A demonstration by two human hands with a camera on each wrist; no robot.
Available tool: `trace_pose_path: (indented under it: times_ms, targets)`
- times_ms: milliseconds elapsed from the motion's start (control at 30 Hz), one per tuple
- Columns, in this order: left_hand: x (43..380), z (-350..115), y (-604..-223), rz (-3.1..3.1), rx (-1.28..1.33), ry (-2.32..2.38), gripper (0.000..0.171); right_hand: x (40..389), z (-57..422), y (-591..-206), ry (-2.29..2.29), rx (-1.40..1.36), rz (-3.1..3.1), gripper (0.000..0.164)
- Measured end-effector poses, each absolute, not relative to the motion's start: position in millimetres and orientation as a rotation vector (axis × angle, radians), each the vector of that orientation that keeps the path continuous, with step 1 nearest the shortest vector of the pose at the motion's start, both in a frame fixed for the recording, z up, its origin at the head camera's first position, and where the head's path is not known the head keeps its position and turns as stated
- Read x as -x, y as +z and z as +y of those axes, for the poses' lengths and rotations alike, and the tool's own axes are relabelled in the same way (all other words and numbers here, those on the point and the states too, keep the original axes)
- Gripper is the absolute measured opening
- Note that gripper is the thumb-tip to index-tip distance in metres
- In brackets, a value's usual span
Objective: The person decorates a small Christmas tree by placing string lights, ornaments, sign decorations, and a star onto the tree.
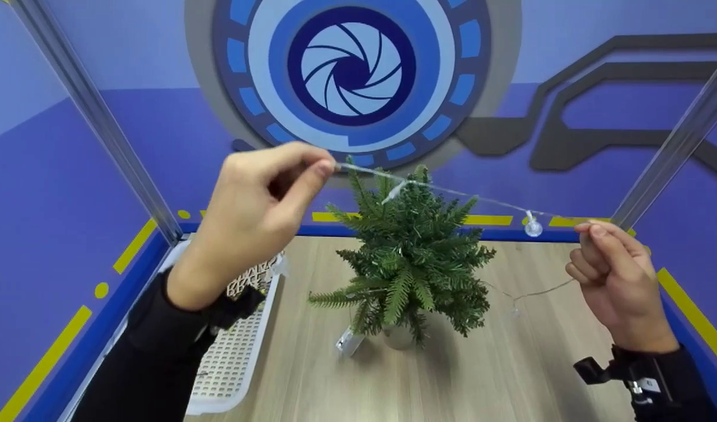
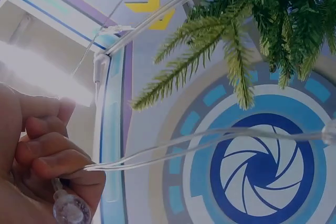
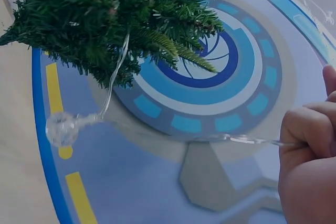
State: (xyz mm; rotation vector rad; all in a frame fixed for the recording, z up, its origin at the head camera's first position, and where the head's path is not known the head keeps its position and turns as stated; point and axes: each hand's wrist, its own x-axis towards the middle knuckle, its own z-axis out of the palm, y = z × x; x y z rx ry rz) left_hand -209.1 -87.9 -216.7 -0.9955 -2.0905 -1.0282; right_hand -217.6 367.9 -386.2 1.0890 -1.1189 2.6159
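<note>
A clear-wired string of lights (image 1: 461,192) stretches between my two hands, in front of the upper part of a small artificial Christmas tree (image 1: 417,258). My left hand (image 1: 258,205) pinches one end of this stretch between thumb and forefinger, left of the treetop. To the right of the tree, my right hand (image 1: 619,275) pinches the other end, its remaining fingers curled. A clear round bulb (image 1: 533,225) hangs near the right hand. From there the wire drops back toward the lower branches. In the left wrist view, another bulb (image 2: 71,211) dangles below the left fingers.
At the left stands a white basket (image 1: 232,369) with light-coloured woven-looking pieces inside. A small pale box (image 1: 347,343) lies beside the tree's pot (image 1: 399,337) on the wooden table (image 1: 481,381). Blue-purple panels (image 1: 53,193) enclose the back and sides.
</note>
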Motion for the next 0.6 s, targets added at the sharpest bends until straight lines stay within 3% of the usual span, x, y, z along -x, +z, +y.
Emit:
trace_pose_path:
  times_ms: [367, 600]
  targets:
    - [232.3, -82.3, -187.5, -2.251, 0.829, -1.129, 0.020, 237.2, 353.7, -365.6, 2.483, -0.647, -1.399, 0.029]
    - [274.7, -89.0, -203.0, -2.314, 0.731, -1.137, 0.021, 251.8, 347.8, -361.9, 2.466, -0.554, -1.454, 0.026]
